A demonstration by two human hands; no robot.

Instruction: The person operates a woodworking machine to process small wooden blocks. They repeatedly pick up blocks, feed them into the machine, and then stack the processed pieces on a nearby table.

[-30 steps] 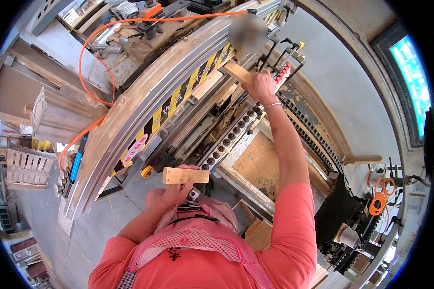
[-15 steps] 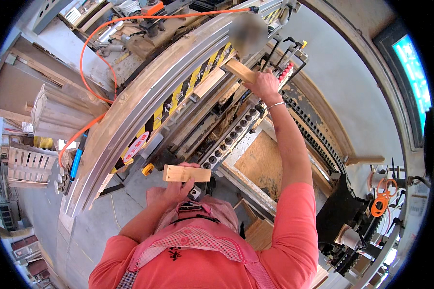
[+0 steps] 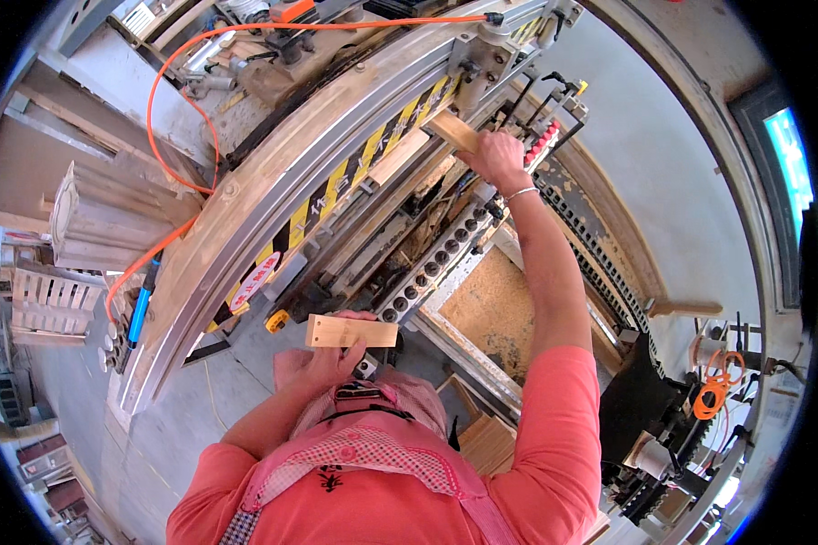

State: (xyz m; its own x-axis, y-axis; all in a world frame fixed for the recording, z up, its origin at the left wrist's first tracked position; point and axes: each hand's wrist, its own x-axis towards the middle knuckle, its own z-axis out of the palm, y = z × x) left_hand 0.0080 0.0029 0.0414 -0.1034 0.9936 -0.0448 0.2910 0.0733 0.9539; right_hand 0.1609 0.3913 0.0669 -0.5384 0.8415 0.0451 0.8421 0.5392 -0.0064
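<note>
My left hand (image 3: 316,363) holds a short pale wooden block (image 3: 351,332) close to my chest, just in front of the machine's near edge. My right hand (image 3: 494,156) is stretched far out over the machine and grips a second wooden block (image 3: 453,131) at the far end of the bed, under the long beam (image 3: 336,173) with yellow and black stripes. Another light wooden piece (image 3: 398,156) lies along that beam beside my right hand. A row of drill heads (image 3: 434,263) runs below my right forearm.
An orange hose (image 3: 191,64) loops over the machine's top. Stacked wooden parts (image 3: 100,213) and slatted crates (image 3: 50,304) stand at the left. A chipboard panel (image 3: 489,309) lies under my right arm. Orange cable coils (image 3: 718,391) hang at the right.
My right hand has drawn the far block slightly left and nearer along the beam. My left hand and its block stay almost in place.
</note>
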